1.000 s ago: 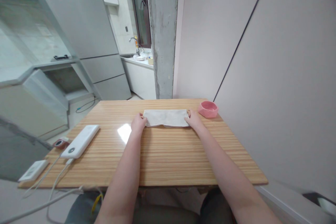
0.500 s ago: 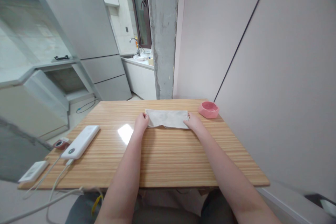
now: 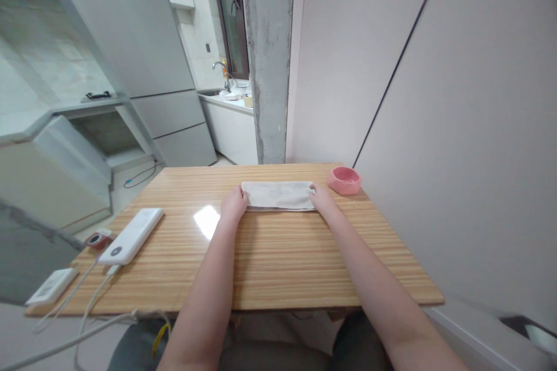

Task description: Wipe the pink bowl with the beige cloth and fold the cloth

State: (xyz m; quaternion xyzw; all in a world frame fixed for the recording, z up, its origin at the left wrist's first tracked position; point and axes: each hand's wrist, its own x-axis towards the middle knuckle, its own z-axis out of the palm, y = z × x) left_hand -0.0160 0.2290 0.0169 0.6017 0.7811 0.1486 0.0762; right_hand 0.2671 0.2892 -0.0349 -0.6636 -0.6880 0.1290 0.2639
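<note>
Head view: pale folded cloth [image 3: 279,195] lies in the far middle part of the worktop [image 3: 296,266], its long side running left to right, a darker strip showing along its near edge; number of layers cannot be made out. Left hand [image 3: 234,204] at the cloth's left end, fingers drawn narrow and holding that end; several fingertips hidden behind the hand itself. Right hand [image 3: 322,199] at the right end, fingers narrow, likewise holding the cloth, its corner there partly covered; how deep the grip goes under the fabric, cannot tell.

Pink bowl [image 3: 344,181] at the far right corner, just beyond the right hand and apart from it; bottom of its inside only partly visible. Left side of worktop: white slab-shaped device [image 3: 131,236] with a cable [image 3: 101,287] at its near end; reddish object [image 3: 98,239] beside it, too small to identify; white box [image 3: 52,287] at the near left corner, its print illegible. Thicker cord [image 3: 73,341] is cut off at the left of the frame; yellow tag [image 3: 159,340] hangs below the near edge, partly behind the left forearm. Black object [image 3: 516,323] at lower right, blurred; refrigerator [image 3: 122,35] at far left, top cut off, lettering unreadable.
</note>
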